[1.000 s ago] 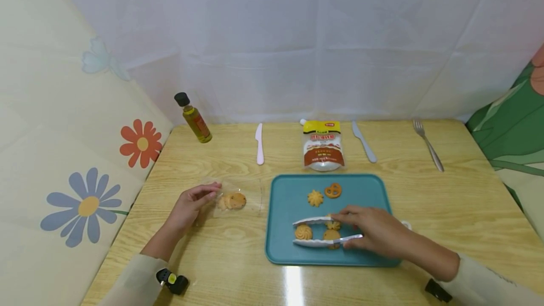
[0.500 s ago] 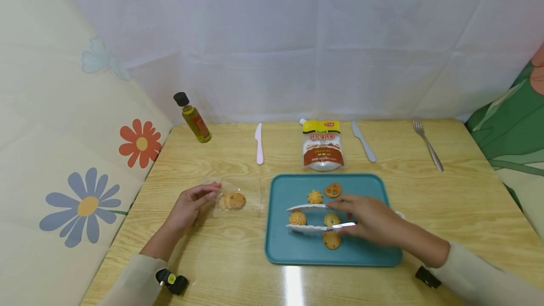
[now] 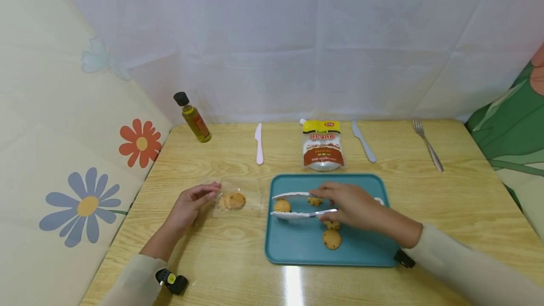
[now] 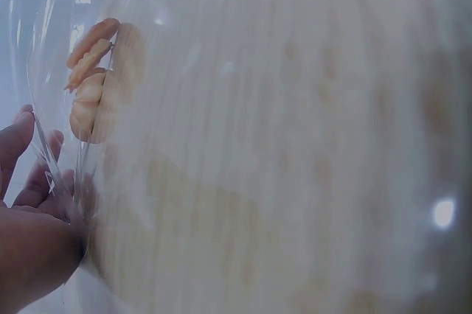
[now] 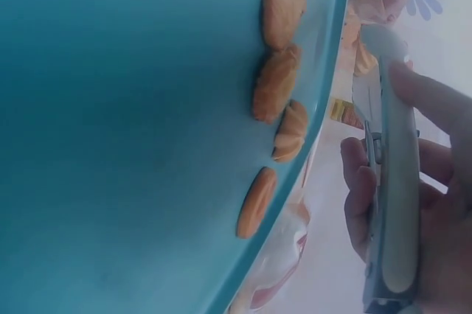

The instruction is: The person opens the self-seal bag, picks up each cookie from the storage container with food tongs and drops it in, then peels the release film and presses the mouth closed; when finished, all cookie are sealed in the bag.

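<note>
My left hand (image 3: 189,207) holds the edge of a clear plastic bag (image 3: 253,197) lying on the table, thumb and fingers at its edge in the left wrist view. Several cookies (image 4: 96,107) show through the film. White-tipped tongs (image 3: 293,215) are gripped in my right hand (image 3: 352,207). Between their tips sits a round swirl cookie (image 3: 282,206), over the left side of the teal tray (image 3: 293,244). A chip cookie (image 3: 332,239), a flower-shaped cookie (image 3: 315,201) and another partly covered cookie (image 3: 333,225) lie below and around that hand. The pretzel (image 5: 258,203) is hidden from the head view.
Behind the tray stands a yellow-topped pouch (image 3: 324,145), between a pink knife (image 3: 259,144) and a grey knife (image 3: 363,142). A fork (image 3: 428,145) lies at the right. An oil bottle (image 3: 196,119) stands at the back left, near the printed side cloth.
My right hand has carried the tongs and the swirl cookie leftward and away from me over the tray, uncovering the chip cookie and covering the pretzel. The left hand and bag stay put.
</note>
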A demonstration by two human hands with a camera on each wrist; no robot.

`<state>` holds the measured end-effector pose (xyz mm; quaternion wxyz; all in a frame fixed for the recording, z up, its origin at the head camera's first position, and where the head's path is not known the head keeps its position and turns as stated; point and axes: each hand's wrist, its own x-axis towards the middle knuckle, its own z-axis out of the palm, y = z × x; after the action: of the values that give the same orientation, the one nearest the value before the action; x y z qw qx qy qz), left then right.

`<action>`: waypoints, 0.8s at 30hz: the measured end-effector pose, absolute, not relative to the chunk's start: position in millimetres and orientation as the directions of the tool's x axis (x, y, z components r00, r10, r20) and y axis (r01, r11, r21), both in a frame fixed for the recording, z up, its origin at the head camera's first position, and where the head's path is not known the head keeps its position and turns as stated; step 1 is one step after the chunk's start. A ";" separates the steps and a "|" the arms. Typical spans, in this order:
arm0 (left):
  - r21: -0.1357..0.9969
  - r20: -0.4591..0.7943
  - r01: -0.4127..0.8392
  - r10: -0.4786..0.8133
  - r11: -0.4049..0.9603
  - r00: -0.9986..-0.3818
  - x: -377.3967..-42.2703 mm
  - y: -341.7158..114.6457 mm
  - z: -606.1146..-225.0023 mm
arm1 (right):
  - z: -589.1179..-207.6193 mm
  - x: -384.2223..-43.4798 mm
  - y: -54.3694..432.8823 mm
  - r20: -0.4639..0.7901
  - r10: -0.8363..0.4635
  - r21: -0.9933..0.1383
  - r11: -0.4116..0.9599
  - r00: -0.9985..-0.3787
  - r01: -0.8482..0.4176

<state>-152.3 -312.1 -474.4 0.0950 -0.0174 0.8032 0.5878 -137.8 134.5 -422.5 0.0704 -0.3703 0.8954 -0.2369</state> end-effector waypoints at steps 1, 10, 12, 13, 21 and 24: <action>0.941 -0.175 -0.141 0.084 0.307 -0.981 -152.4 -312.2 -474.5 | -421.9 -139.8 132.1 0.049 -0.697 -0.479 0.612 -0.715 -0.629; 0.941 -0.175 -0.139 0.092 0.309 -0.980 -152.3 -312.3 -473.8 | -416.9 -154.2 109.1 0.043 -0.687 -0.466 0.628 -0.725 -0.623; 0.941 -0.176 -0.139 0.093 0.307 -0.980 -152.5 -312.3 -473.7 | -415.9 -157.0 103.2 0.037 -0.685 -0.472 0.630 -0.728 -0.617; 0.941 -0.176 -0.140 0.093 0.307 -0.980 -152.5 -312.3 -473.7 | -415.6 -158.3 100.2 0.037 -0.684 -0.473 0.630 -0.728 -0.616; 0.941 -0.173 -0.137 0.092 0.308 -0.981 -153.1 -312.3 -474.4 | -419.0 -169.7 76.7 0.020 -0.687 -0.446 0.644 -0.726 -0.622; 0.944 -0.171 -0.136 0.093 0.302 -0.981 -152.9 -312.4 -475.2 | -422.7 -173.1 68.2 0.018 -0.695 -0.424 0.645 -0.718 -0.635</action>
<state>-152.9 -312.4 -475.2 0.0968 -0.0136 0.8010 0.5906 -173.1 68.2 -422.7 0.0733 -0.3681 0.9040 -0.2050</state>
